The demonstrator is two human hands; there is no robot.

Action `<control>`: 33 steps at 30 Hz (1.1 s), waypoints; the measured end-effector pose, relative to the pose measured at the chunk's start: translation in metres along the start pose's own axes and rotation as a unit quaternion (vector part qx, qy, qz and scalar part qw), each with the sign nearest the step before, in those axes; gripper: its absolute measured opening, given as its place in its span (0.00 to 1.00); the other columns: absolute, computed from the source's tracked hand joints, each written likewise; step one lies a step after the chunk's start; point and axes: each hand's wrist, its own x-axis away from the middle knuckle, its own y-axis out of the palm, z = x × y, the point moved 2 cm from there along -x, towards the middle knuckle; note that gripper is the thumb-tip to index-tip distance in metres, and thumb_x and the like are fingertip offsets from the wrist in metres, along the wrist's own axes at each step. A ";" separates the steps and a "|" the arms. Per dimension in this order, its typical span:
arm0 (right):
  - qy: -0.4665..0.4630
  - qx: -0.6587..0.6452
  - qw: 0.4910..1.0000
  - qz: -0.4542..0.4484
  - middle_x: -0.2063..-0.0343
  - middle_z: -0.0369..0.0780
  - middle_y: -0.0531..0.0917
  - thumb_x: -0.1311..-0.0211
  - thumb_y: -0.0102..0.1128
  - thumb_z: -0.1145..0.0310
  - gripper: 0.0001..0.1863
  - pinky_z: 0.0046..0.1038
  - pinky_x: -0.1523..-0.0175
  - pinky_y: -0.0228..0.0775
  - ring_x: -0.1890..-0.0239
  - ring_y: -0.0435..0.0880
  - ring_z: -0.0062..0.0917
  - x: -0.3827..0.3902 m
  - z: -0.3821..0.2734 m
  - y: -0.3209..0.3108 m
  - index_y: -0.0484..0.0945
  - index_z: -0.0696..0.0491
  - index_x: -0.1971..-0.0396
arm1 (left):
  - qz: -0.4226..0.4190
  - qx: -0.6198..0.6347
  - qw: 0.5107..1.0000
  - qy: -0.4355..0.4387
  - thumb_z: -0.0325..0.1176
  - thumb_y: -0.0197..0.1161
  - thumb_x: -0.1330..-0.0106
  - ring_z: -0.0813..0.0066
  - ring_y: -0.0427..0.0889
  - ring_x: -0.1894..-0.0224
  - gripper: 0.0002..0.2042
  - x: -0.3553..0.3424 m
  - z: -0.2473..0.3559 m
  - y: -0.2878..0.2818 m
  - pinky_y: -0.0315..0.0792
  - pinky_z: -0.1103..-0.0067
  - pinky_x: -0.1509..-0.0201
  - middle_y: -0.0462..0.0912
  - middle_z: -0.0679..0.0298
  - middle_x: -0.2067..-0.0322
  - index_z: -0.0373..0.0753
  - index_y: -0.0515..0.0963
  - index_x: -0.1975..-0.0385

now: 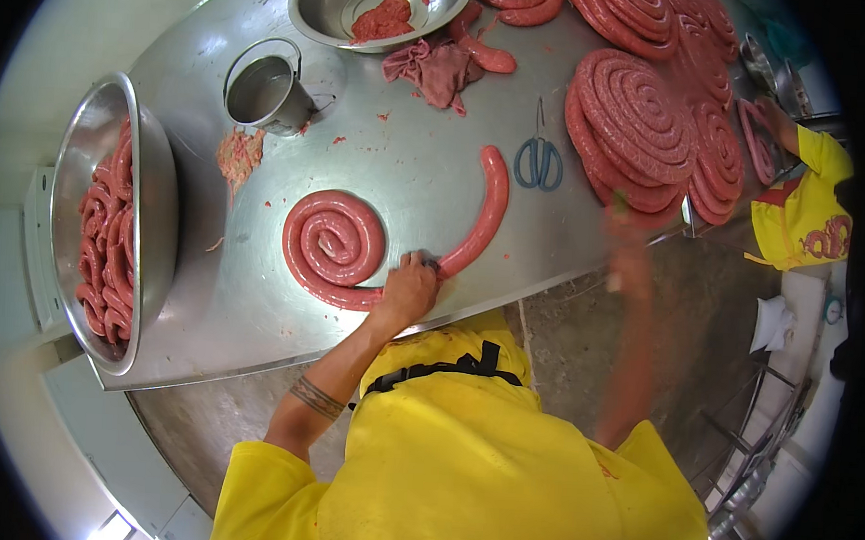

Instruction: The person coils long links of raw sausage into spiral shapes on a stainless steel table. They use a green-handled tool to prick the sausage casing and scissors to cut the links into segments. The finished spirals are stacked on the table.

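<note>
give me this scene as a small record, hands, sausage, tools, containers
left hand: closed on the sausage, between its coil and curved free end
right hand: raised, blurred; grip cannot be told
tool: blue-handled scissors on the metal table
deep bowl: at left, holds sausages
upper bowl: holds ground meat
bucket: upright, handle raised
right side: stacked sausage coils

No txt, nos. or labels legible. Sm. red mark (605, 470) on wearer's yellow shirt (442, 483), nr R sleeve: too sm. to read. Lg. dk. red print (828, 237) on co-worker's yellow garment (777, 225), far R: no letters I can make out. Round green-rimmed thing (834, 309), R edge: markings too tiny to tell.
</note>
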 end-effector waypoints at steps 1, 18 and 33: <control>-0.002 0.083 0.995 -0.048 0.53 0.43 0.82 0.32 0.62 0.54 0.29 0.31 0.51 0.73 0.57 0.82 0.30 0.007 0.019 0.045 0.70 0.56 0.38 | 0.009 -0.006 1.000 0.006 0.36 0.58 0.31 0.46 0.75 0.49 0.13 0.004 0.000 0.007 0.76 0.59 0.51 0.75 0.48 0.52 0.32 0.80 0.58; -0.138 -0.412 0.871 -0.228 0.76 0.27 0.69 0.23 0.50 0.57 0.14 0.16 0.77 0.58 0.81 0.64 0.12 -0.068 -0.116 -0.087 0.74 0.49 0.49 | -0.239 0.815 0.527 -0.043 0.34 0.58 0.25 0.69 0.83 0.59 0.07 -0.068 -0.021 -0.014 0.76 0.71 0.43 0.81 0.65 0.65 0.36 0.76 0.57; -0.410 0.194 0.829 -0.328 0.61 0.49 0.84 0.29 0.53 0.69 0.14 0.43 0.46 0.73 0.51 0.84 0.41 0.015 -0.091 0.161 0.72 0.55 0.46 | 0.342 -0.013 0.940 -0.005 0.27 0.64 0.35 0.50 0.78 0.53 0.08 -0.040 0.026 -0.050 0.71 0.66 0.45 0.79 0.47 0.50 0.33 0.83 0.59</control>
